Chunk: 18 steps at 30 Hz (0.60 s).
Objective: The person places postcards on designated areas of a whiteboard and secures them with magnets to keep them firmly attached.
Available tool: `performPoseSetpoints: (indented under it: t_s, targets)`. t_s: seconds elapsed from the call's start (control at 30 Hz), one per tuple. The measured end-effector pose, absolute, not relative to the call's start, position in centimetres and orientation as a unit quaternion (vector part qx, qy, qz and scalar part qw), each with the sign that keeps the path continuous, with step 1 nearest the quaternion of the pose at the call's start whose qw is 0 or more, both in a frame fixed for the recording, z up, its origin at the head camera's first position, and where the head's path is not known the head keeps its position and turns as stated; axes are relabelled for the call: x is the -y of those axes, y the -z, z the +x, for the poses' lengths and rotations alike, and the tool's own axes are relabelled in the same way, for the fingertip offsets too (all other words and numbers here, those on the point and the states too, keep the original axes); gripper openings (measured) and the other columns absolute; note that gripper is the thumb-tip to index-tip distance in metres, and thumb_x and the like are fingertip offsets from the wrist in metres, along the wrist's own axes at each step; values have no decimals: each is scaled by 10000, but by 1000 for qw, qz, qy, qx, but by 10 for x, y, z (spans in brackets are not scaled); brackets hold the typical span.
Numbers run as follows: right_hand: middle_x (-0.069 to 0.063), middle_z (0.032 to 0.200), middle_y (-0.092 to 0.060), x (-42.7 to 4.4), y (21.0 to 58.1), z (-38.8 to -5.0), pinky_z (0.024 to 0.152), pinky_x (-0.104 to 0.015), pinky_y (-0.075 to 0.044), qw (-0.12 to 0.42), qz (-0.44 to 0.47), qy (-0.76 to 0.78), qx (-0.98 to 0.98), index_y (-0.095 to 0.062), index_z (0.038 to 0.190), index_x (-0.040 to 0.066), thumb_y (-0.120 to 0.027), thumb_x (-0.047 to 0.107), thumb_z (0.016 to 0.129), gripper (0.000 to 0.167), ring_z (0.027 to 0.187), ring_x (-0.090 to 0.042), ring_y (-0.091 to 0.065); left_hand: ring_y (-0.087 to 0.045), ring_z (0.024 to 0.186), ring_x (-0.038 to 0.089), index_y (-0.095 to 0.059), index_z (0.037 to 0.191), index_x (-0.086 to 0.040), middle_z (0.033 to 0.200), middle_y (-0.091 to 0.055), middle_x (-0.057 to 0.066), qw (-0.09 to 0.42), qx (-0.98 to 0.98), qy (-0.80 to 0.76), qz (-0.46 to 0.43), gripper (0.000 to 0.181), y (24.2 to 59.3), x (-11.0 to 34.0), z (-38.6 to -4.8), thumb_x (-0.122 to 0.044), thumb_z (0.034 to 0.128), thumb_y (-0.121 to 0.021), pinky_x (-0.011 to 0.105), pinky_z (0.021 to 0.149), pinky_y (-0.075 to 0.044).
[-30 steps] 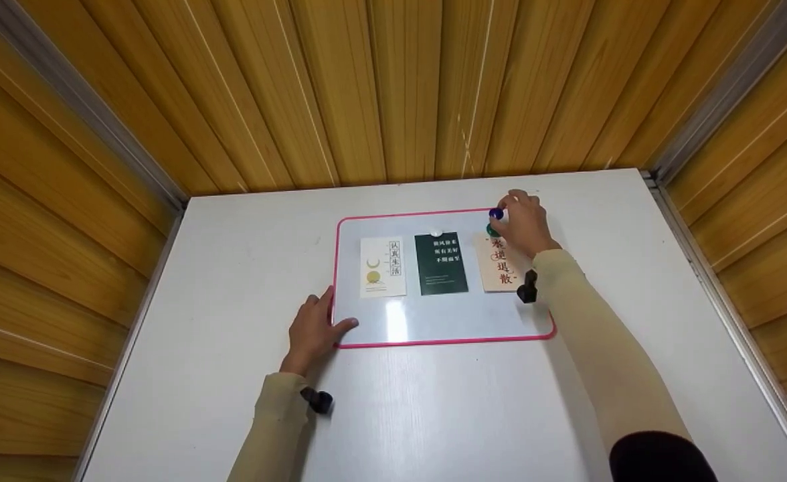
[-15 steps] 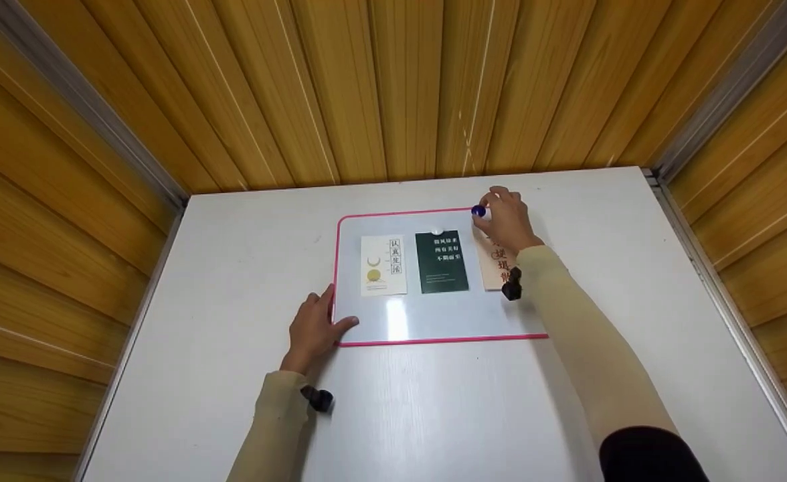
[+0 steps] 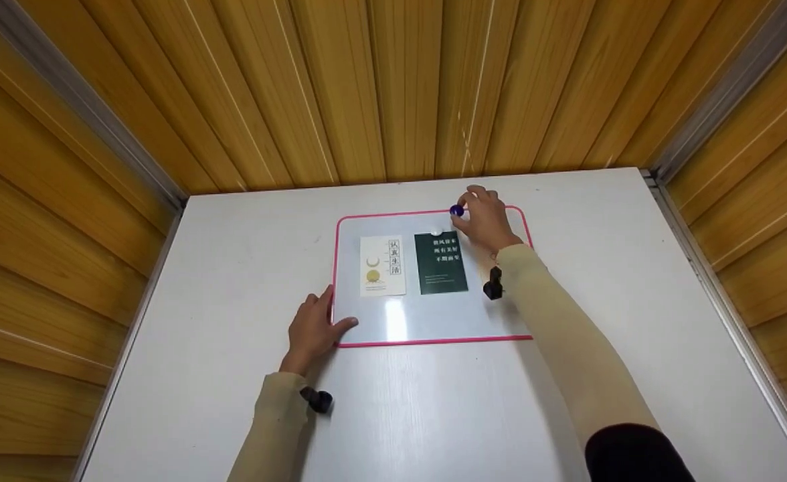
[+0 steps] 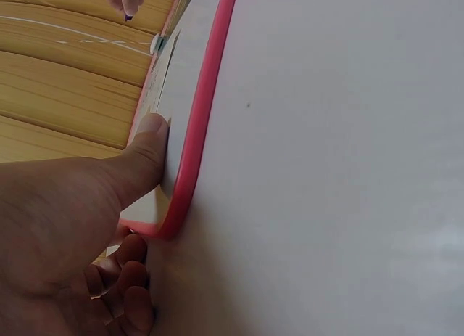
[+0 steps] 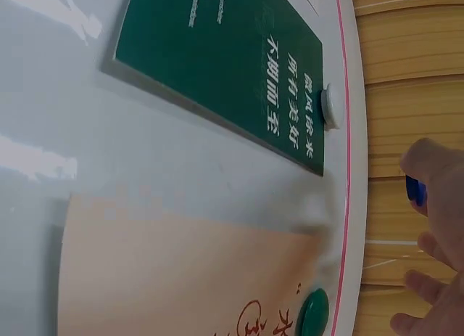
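My right hand [image 3: 487,219] pinches a round blue magnet [image 3: 457,210] between thumb and fingertips, above the far edge of a pink-rimmed whiteboard [image 3: 433,321]. The right wrist view also shows the blue magnet [image 5: 415,191], raised off the surface. My left hand [image 3: 313,333] holds the board's near left corner, its thumb over the rim and its other fingers curled at the side. A white card [image 3: 383,266] lies at the left of the board. A dark green card [image 3: 441,264] in the middle has a white magnet [image 5: 332,106] at its top edge.
A beige card [image 5: 181,271] with red writing lies under my right wrist, a green magnet [image 5: 314,313] at its top edge. The board rests on a white table [image 3: 393,415], with wood-patterned walls [image 3: 340,87] behind and at both sides.
My right hand has moved left with the blue magnet, from over the beige card to near the top of the dark green card. My left hand has stayed in place.
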State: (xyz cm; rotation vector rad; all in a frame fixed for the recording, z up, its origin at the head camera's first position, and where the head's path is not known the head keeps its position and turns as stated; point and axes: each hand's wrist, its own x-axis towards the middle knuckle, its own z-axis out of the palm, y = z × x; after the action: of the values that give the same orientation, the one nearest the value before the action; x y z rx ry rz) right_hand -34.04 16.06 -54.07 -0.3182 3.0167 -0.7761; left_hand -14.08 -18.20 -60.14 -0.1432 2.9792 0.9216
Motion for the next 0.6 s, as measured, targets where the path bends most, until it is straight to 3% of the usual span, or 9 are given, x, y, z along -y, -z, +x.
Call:
performPoseSetpoints:
  t_s: [0.6]
  targets:
    - [-124, 1612, -359, -120, 545, -340, 1198, -534, -248, 16, -125, 255, -959, -654, 1259, 89, -722, 323, 966, 381, 1442, -372, -330, -486, 863, 244, -406, 1578, -82, 970, -530, 102, 8, -955, -293, -40, 947, 602, 183, -141, -440, 824, -854, 414, 780, -439]
